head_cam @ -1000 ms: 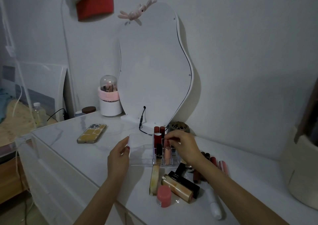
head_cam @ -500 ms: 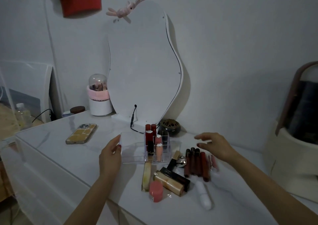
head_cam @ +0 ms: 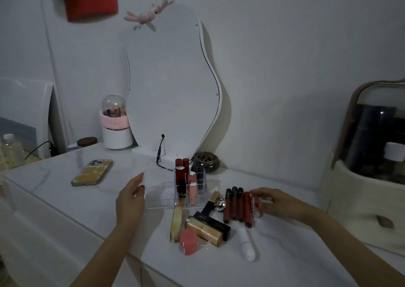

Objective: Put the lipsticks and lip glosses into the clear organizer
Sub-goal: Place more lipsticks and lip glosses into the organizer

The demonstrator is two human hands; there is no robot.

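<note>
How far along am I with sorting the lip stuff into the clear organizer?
Roughly a third done. Several tubes stand upright in the clear organizer, which your left hand steadies. Your right hand is on a small clear-capped lipstick. Left: four dark glosses and the loose pile in front.

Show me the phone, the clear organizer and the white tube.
phone [head_cam: 92, 172], head view, middle of its yellow back.
clear organizer [head_cam: 161, 195], head view, empty left compartments.
white tube [head_cam: 246, 244], head view, middle of its body.
</note>
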